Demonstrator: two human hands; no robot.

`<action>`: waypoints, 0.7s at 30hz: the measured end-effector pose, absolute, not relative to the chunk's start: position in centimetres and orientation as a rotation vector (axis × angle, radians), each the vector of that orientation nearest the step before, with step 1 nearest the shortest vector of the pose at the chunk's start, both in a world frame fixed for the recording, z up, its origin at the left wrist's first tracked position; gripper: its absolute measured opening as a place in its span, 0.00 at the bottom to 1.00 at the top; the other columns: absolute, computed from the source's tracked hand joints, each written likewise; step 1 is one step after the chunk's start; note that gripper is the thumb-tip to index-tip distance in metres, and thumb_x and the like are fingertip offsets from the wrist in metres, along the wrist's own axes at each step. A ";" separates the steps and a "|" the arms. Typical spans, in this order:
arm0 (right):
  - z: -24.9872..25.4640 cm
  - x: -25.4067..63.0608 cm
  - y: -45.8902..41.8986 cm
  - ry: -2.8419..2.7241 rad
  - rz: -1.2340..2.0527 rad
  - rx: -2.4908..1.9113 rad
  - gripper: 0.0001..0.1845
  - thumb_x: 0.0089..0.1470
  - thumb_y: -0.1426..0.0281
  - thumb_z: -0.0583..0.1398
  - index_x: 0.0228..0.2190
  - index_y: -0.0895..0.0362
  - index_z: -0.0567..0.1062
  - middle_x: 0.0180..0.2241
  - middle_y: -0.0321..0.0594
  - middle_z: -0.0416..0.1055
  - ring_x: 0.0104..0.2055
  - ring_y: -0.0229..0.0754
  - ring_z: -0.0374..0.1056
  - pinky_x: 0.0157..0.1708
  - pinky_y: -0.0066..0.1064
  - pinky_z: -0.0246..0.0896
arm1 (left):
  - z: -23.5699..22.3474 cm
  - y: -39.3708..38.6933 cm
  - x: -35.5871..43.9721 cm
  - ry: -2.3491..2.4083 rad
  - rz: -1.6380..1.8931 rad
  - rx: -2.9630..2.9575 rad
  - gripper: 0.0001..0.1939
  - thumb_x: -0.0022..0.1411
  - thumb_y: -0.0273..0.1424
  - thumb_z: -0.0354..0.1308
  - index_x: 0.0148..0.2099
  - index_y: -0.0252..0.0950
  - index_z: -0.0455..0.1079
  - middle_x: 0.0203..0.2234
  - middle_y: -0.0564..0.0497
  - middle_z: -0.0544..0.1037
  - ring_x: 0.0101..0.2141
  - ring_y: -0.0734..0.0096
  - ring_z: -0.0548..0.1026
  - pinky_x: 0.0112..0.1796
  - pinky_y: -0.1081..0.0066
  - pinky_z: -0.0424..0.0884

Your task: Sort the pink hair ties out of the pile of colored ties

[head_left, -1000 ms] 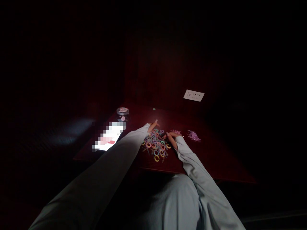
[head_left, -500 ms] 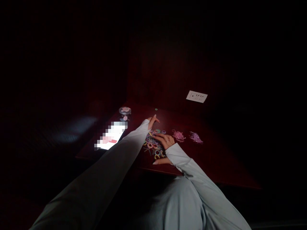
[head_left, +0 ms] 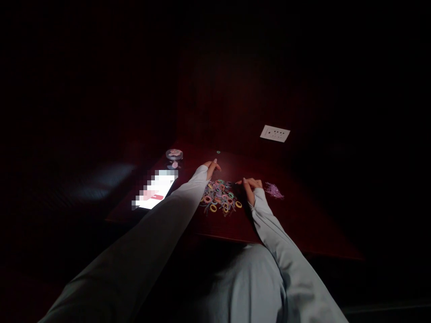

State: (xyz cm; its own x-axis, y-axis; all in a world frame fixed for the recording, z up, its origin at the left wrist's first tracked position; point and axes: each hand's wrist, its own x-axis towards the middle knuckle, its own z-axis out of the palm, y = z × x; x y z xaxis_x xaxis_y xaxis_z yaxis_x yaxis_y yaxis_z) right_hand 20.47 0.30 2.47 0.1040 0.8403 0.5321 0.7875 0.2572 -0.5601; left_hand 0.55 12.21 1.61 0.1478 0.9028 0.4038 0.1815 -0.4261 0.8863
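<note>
A loose heap of colourful hair ties [head_left: 220, 197] lies near the front of the dark red table, with yellow, pink, purple and green rings in it. Just behind the heap rests my left hand [head_left: 213, 168], thumb and finger apart, holding nothing that I can see. My right hand [head_left: 252, 187] is to the right of the heap, over the spot where a pink bunch lay, and covers it. Its thumb and fingers are drawn together; whatever they hold is hidden. Right beside it lies a small bunch of purple hair ties [head_left: 275, 190].
A lit phone [head_left: 156, 190] lies at the left, below a clear lidded jar [head_left: 174, 159]. One green hair tie [head_left: 218, 152] sits alone toward the back of the table [head_left: 303, 229]. A white socket plate [head_left: 275, 133] is on the wall behind. The surroundings are very dark.
My right hand has moved off the heap, rightward to the pink bunch, and its spread fingers have come together. Rings in the heap have shifted. My left hand stays nearly still.
</note>
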 end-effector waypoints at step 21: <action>1.6 19.9 1.5 -1.931 -0.136 -1.779 0.17 0.66 0.53 0.60 0.36 0.49 0.85 0.40 0.43 0.79 0.47 0.52 0.63 0.45 0.39 0.49 | 1.6 10.9 0.4 1.070 0.905 2.068 0.25 0.74 0.45 0.44 0.43 0.40 0.80 0.45 0.50 0.85 0.47 0.64 0.80 0.54 0.68 0.73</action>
